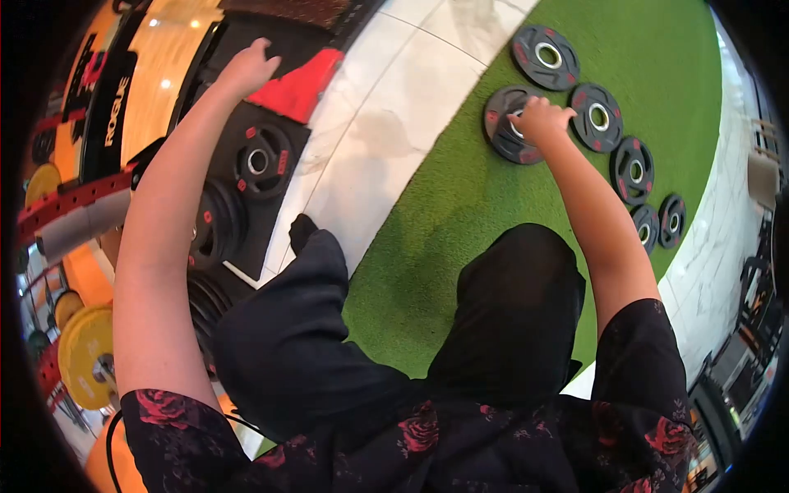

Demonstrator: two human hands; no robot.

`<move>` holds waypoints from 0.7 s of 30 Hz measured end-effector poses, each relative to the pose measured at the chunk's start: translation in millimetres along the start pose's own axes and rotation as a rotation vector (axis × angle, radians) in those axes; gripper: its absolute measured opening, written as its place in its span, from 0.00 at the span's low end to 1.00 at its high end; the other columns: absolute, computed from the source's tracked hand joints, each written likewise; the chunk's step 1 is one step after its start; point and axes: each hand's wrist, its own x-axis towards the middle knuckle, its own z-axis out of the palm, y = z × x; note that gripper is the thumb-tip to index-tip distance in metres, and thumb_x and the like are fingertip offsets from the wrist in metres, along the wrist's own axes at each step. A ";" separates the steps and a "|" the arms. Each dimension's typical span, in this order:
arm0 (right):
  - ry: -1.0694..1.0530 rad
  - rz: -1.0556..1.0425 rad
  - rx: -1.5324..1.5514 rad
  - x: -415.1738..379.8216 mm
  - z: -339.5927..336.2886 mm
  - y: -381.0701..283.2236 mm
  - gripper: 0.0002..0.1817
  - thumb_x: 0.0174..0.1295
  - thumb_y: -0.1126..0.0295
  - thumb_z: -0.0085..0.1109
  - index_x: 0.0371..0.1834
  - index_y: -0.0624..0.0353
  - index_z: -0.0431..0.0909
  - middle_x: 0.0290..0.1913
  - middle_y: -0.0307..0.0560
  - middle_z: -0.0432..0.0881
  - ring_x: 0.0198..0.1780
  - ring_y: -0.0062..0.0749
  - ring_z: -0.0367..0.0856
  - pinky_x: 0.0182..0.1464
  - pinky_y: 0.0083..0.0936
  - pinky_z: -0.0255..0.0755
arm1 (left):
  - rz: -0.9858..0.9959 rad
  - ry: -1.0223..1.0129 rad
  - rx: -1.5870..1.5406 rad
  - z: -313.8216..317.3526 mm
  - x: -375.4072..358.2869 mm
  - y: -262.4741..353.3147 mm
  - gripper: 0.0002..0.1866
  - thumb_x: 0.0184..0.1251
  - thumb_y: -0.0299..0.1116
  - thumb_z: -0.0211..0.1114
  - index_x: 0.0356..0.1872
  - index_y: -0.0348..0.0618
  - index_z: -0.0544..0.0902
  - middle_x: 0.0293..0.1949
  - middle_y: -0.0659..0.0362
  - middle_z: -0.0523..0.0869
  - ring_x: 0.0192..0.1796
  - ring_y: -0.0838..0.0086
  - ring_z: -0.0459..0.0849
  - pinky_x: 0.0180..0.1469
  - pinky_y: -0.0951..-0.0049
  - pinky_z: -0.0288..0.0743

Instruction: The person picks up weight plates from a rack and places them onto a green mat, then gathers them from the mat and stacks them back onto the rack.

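My right hand is over the right side of a dark grey weight plate on the green turf. Its thumb lies across the plate near the metal hub, and its other fingers are spread apart. I cannot tell whether the hand bears on the plate. On the left, my left hand is stretched out with its fingers loosely apart and nothing in them. It hovers by a red, flat-sided thing on the black mat. Below that lies another weight plate with red markings.
Several plates, such as this weight plate, lie in a line on the green turf. A white tile strip separates turf and mat. More plates stand beside the rack at left, near a yellow plate.
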 end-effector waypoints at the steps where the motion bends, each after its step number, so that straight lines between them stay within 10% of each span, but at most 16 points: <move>1: 0.130 -0.086 -0.001 -4.0 -13.6 -20.2 0.43 0.71 0.32 0.54 0.76 0.56 0.69 0.75 0.52 0.75 0.75 0.51 0.74 0.71 0.71 0.61 | -0.057 0.000 0.009 -1.8 -14.4 -34.0 0.33 0.73 0.47 0.65 0.71 0.36 0.72 0.60 0.34 0.84 0.64 0.43 0.84 0.67 0.53 0.77; 5: 0.125 -0.379 0.223 -5.8 -39.1 -145.5 0.42 0.68 0.36 0.59 0.75 0.55 0.68 0.73 0.52 0.76 0.70 0.54 0.79 0.65 0.64 0.72 | -0.308 -0.025 0.005 51.3 -83.1 -113.1 0.40 0.68 0.47 0.69 0.75 0.39 0.65 0.66 0.31 0.76 0.66 0.36 0.79 0.69 0.48 0.76; 9: 0.095 -0.726 0.717 -16.2 -19.2 -292.1 0.46 0.62 0.43 0.69 0.67 0.76 0.68 0.61 0.76 0.80 0.64 0.65 0.81 0.66 0.47 0.77 | -0.464 -0.124 0.055 91.1 -130.9 -122.7 0.41 0.69 0.45 0.71 0.76 0.41 0.61 0.68 0.34 0.75 0.69 0.38 0.77 0.70 0.48 0.75; 17: -0.085 -0.531 0.943 -85.8 4.4 -471.8 0.65 0.60 0.53 0.75 0.80 0.79 0.33 0.74 0.90 0.53 0.71 0.73 0.71 0.72 0.46 0.71 | -0.562 -0.313 0.070 161.1 -149.7 -148.2 0.52 0.67 0.62 0.70 0.79 0.36 0.57 0.71 0.36 0.70 0.69 0.43 0.78 0.68 0.48 0.75; 21: -0.177 -0.399 1.248 -83.5 -0.4 -483.7 0.66 0.56 0.60 0.79 0.81 0.76 0.32 0.74 0.92 0.47 0.71 0.75 0.69 0.71 0.47 0.71 | -0.653 -0.278 0.038 164.9 -139.0 -149.4 0.53 0.63 0.59 0.75 0.77 0.34 0.59 0.70 0.36 0.70 0.69 0.43 0.78 0.68 0.49 0.75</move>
